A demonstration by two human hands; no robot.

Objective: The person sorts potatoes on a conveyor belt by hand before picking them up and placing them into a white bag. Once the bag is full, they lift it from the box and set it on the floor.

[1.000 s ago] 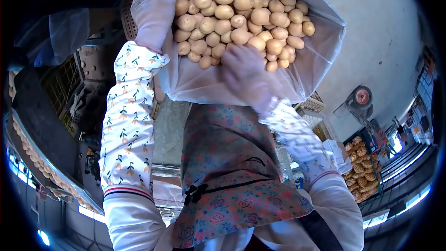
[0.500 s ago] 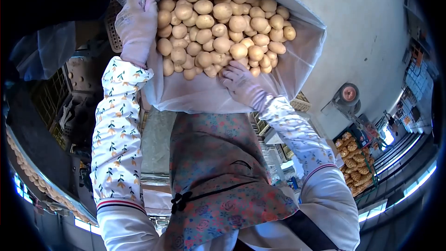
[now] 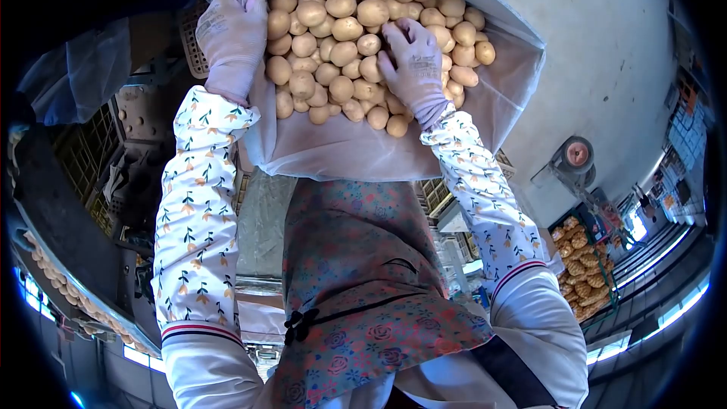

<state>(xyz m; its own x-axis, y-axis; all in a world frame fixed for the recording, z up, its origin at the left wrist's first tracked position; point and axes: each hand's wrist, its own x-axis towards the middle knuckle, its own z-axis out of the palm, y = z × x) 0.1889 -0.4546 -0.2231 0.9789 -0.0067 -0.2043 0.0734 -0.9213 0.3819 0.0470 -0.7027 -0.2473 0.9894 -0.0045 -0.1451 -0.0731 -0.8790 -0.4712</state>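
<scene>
A white-lined box [image 3: 326,148] holds a heap of round, pale brown potatoes [image 3: 342,54]. At its left rim, my gloved left hand [image 3: 233,34] is closed around the edge and the bunched liner. My right hand [image 3: 415,64], also gloved, rests on the potatoes right of the middle. Its thumb and fingers are bent but apart, with the fingertips down among the potatoes; no potato shows clearly in its grip. The palm side and the potatoes under it are hidden.
Behind my left hand stands a plastic crate [image 3: 193,49]. Orange net sacks [image 3: 581,269] are stacked at the right, near a wheel [image 3: 577,154]. A line of potatoes [image 3: 72,288] runs along the curved left edge. Concrete floor [image 3: 598,68] lies beyond the box.
My right hand has moved up and right from the heap's near edge onto its middle. Some potatoes near the front have shifted. My left hand keeps its hold on the rim.
</scene>
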